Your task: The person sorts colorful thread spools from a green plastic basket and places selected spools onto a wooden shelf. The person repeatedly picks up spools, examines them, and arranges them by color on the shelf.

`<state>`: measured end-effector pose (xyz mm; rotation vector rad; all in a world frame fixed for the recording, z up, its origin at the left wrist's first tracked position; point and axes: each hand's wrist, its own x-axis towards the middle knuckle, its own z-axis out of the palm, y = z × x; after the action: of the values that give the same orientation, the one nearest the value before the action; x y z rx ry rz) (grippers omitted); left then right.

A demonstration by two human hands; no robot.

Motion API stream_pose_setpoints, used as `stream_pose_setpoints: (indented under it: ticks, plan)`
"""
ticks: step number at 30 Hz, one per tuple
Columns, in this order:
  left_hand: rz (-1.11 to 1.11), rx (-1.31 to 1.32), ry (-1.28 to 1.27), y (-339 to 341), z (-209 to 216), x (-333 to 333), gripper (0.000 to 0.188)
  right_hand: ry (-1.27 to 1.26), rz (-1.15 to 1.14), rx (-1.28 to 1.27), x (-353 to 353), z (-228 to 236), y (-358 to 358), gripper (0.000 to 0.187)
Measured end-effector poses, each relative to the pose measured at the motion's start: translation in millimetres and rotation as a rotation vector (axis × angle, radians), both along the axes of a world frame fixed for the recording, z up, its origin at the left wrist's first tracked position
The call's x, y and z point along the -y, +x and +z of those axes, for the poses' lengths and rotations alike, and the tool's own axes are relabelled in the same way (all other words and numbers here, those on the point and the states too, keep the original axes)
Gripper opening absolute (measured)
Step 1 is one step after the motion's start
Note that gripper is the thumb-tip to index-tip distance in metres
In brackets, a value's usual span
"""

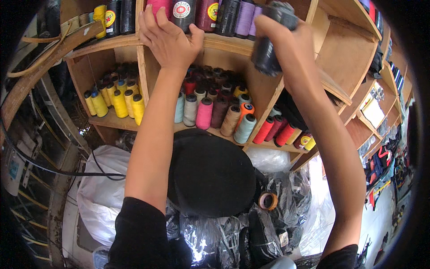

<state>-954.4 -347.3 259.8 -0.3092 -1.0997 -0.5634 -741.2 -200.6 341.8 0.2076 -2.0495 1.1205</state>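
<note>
The person is standing at a wooden shelf unit [224, 42] packed with thread cones, both arms raised. The right hand [286, 36] is clenching a dark thread spool [268, 51], lifted clear of the shelves in front of the upper right compartment; its long axis is tilting, top end toward the upper right and lower end hanging down to the left, below the fingers. The left hand [168, 38] is holding nothing: it is pressing flat, fingers spread, on the front edge of the upper shelf board, just below a dark red cone [207, 13] and a pink cone [159, 5]. The spool is lying to the right of that hand, well apart from it, so the right hand alone is carrying it. Below, yellow cones [118, 101] are filling the left compartment, mixed colours the middle one, and a roll of tape [268, 201] is resting on plastic-wrapped bundles [215, 237].
</note>
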Motion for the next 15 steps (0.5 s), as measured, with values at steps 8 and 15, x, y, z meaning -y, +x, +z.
stream_pose_setpoints:
  ticks: [8, 15]
  plan:
    - [-0.079, 0.002, 0.003, 3, 1, -6, 0.083, -0.174, -0.183, -0.299, 30, 24, -114, 0.079]
    - [-0.101, 0.002, -0.015, 3, 0, -3, 0.080, -0.130, -0.159, -0.374, 38, 2, -141, 0.080]
